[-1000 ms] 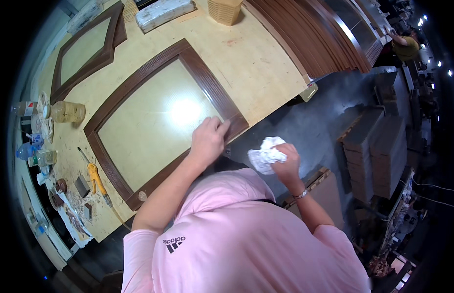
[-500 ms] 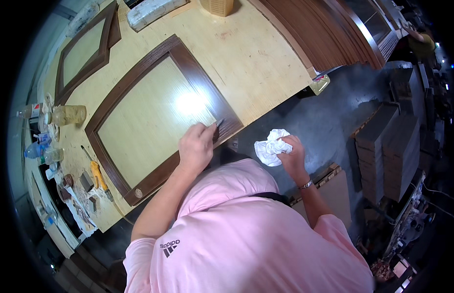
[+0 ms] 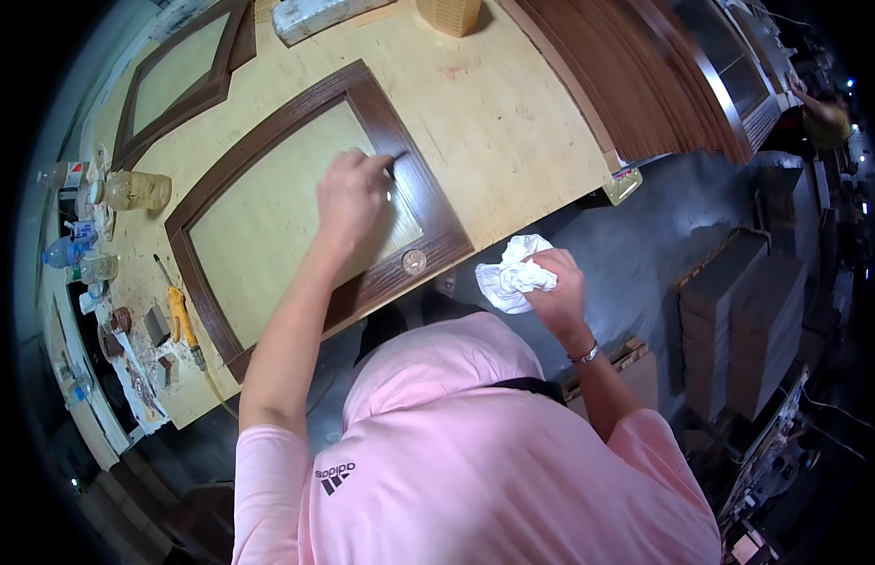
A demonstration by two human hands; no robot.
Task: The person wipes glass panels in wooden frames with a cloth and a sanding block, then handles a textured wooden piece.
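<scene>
A brown wooden-framed panel door with one curved side lies on the pale workbench. Over its right side, my left hand is closed on a small slender tool. The tool's dark tip is at the frame; the rest is mostly hidden by my fingers. On the frame's near right corner shows a round, pale spot. Off the bench edge, my right hand grips a crumpled white cloth, held in the air over the floor.
Left on the bench lie a yellow-handled screwdriver-like tool, a jar of yellowish liquid and plastic bottles. A second framed door lies at the far left. Brown panels are stacked at the right; board stacks stand on the floor.
My left hand has moved away from me along the frame's right side with the tool, uncovering the round spot. My right hand with the cloth has shifted slightly left and up.
</scene>
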